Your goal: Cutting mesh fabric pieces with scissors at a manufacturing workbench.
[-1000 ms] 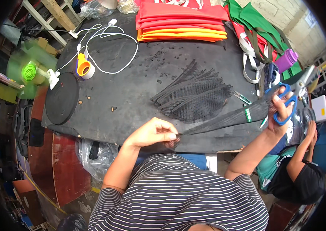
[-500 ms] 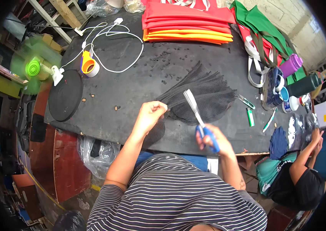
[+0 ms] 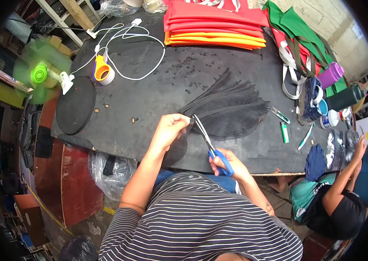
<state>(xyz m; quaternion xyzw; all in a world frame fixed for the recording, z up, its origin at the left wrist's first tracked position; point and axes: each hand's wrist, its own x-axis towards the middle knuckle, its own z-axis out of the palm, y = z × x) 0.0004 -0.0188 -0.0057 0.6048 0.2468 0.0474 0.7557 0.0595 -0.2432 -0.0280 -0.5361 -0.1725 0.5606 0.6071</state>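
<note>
Black mesh fabric (image 3: 231,111) lies fanned out on the dark table, its gathered end pinched by my left hand (image 3: 168,130). A small flap of the mesh hangs below that hand toward the table's near edge. My right hand (image 3: 228,164) is closed around the blue handles of a pair of scissors (image 3: 204,132). The blades are slightly parted, and their tips are close beside my left fingertips at the gathered mesh. Whether the blades touch the mesh I cannot tell. Small black scraps (image 3: 188,69) are scattered beyond the fabric.
Stacked red and orange fabric (image 3: 214,26) sits at the back. Left are a white cable (image 3: 163,56), a tape dispenser (image 3: 103,73), a black disc (image 3: 76,106) and a green fan (image 3: 39,74). Right are thread snips (image 3: 280,115), a green lighter (image 3: 284,132), bottles (image 3: 331,75) and another person (image 3: 336,191).
My right hand has brought the scissors left and down, so their tips are now near my left fingers. The left hand keeps its pinch on the mesh.
</note>
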